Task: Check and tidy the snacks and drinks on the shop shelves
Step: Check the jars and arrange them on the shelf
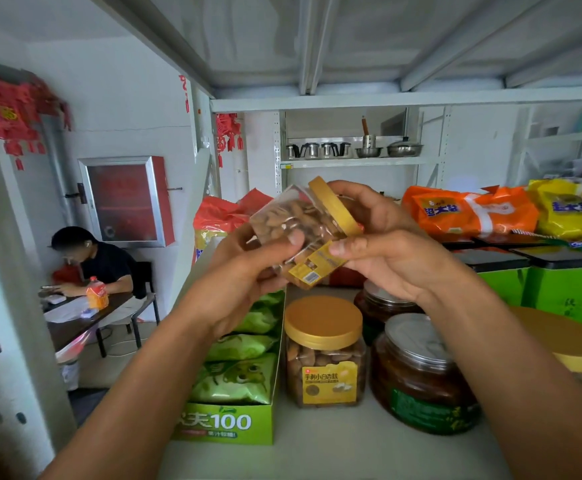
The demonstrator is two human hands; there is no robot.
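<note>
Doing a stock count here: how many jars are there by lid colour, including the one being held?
Gold-lid jars: 3 (held jar, front shelf jar, jar at far right, partly hidden)
Silver-lid jars: 2 (front dark jar, dark jar behind it)
Total: 5

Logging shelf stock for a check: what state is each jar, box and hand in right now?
Held nut jar: tilted sideways, gold lid on.
Left hand: grips its body.
Right hand: grips its lid end.
Shelf nut jar: upright, lid on.
Dark jar: upright, lid on.
Green box: open top, packets inside.
</note>
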